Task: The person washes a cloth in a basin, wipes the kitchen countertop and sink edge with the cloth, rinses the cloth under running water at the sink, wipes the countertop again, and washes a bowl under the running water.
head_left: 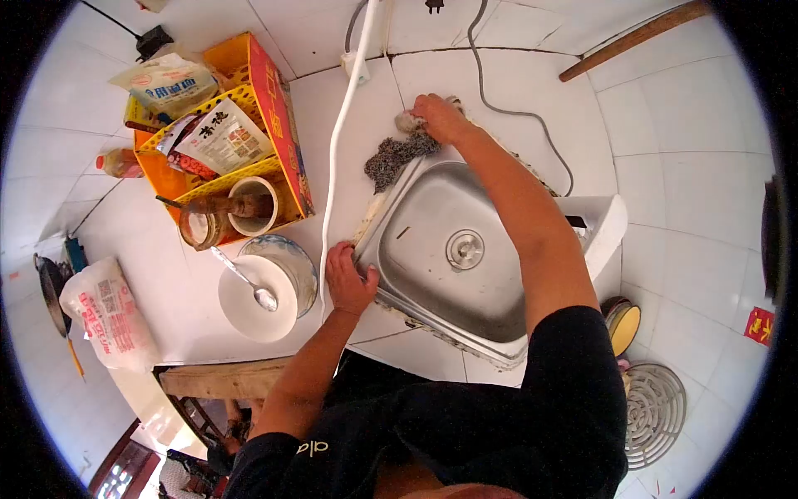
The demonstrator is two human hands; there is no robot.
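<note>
A stainless steel sink with a round drain strainer is set into the white tiled counter. My right hand reaches across to its far corner, the fingers closed on a bunched pale rag. Beside that hand lies a dark speckled cloth at the sink's rim; whether the two are one piece I cannot tell. My left hand rests palm down on the near-left rim, fingers spread, holding nothing.
Left of the sink stand a white bowl with a spoon and a patterned plate. Behind them, a yellow-orange basket holds packets and jars. A white pipe crosses the counter. A grey cable runs behind the sink.
</note>
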